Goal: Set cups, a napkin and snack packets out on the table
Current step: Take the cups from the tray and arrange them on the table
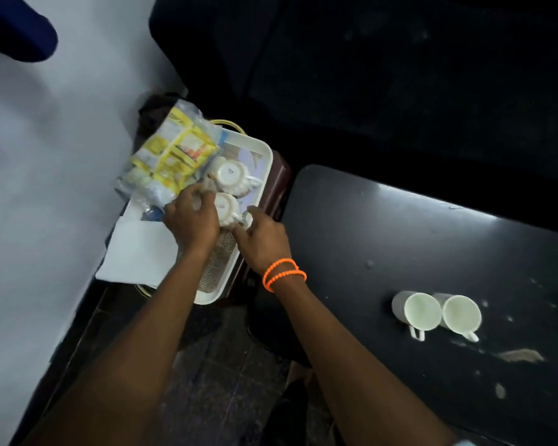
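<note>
A white tray (264, 156) holds two upside-down white cups. My left hand (192, 218) grips the nearer cup (226, 208) from its left side. My right hand (263, 235) pinches that cup's handle from the right. The second cup (231, 175) lies just beyond it, untouched. Yellow snack packets in clear wrap (174, 149) rest on the tray's far left end. A white napkin (139, 249) lies at the tray's near left, partly under my left forearm. Two white mugs (437, 312) stand upright side by side on the dark table (400, 226) at the right.
A woven mat (218, 268) lies in the tray under my hands. The tray rests on a brown stool or case (276, 185). A white wall (45, 188) runs along the left. Pale smears and spots mark the dark table near the mugs.
</note>
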The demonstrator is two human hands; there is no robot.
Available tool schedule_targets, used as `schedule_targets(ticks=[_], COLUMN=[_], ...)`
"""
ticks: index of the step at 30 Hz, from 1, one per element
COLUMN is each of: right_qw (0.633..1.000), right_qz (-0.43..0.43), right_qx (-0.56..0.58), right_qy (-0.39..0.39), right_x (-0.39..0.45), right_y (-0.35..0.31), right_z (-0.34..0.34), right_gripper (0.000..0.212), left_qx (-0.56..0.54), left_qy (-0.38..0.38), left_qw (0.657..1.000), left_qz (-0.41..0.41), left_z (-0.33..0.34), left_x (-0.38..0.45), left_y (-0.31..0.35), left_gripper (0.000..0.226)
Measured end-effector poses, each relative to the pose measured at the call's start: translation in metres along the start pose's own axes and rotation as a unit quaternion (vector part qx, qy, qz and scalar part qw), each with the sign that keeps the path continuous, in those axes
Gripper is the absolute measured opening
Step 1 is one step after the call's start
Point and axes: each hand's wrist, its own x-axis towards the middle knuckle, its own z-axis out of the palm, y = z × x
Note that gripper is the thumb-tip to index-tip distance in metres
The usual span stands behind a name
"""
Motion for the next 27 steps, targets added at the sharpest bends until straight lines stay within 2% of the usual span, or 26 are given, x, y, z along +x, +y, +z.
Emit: schedule_targets(ticks=[2,4,8,10,11,13,15,17,22,25,27], right_qw=[0.999,0.998,0.992,0.985,0.977,0.955,0.926,0.893,0.879,0.874,0.872], right_qz=[0.054,0.06,0.045,0.034,0.035,0.051,0.075,0.103,0.081,0.081,0.085], right_qx=[0.007,0.027,0.099,0.144,0.181,0.276,0.366,0.437,0.469,0.478,0.477], right_qy=[-0.003,0.008,0.057,0.092,0.103,0.093,0.061,0.029,0.013,0.03,0.068], right_x=[0.009,0.011,0.001,-0.008,-0.012,-0.02,-0.028,-0.039,-0.072,-0.089,-0.1], right_y=[-0.004,-0.005,-0.006,-0.006,-0.005,-0.003,0.005,0.017,0.06,0.081,0.095], right_z=[0.009,0.015,0.018,0.015,0.012,0.0,-0.015,-0.031,-0.06,-0.07,-0.076], right_gripper=[0.041,0.04,0.036,0.029,0.024,0.015,0.029,0.049,0.038,0.044,0.049], left_qx=[-0.094,-0.209,-0.292,-0.358,-0.392,-0.449,-0.486,-0.487,-0.389,-0.356,-0.331], left_qy=[-0.069,-0.084,-0.08,-0.097,-0.116,-0.175,-0.241,-0.296,-0.406,-0.458,-0.49], left_qw=[0.99,0.961,0.933,0.899,0.88,0.845,0.815,0.805,0.817,0.803,0.794], left_qz=[-0.08,-0.158,-0.195,-0.235,-0.243,-0.234,-0.204,-0.166,-0.131,-0.137,-0.139], left_z=[-0.004,-0.006,-0.011,-0.015,-0.017,-0.02,-0.021,-0.017,0.018,0.043,0.059], left_x=[0.006,0.005,0.004,0.001,-0.003,-0.013,-0.022,-0.03,-0.054,-0.075,-0.088], left_y=[0.001,0.002,-0.003,-0.011,-0.015,-0.02,-0.026,-0.027,-0.013,0.001,0.009], left_gripper=[0.038,0.032,0.016,0.028,0.036,0.033,0.025,0.03,0.054,0.045,0.042])
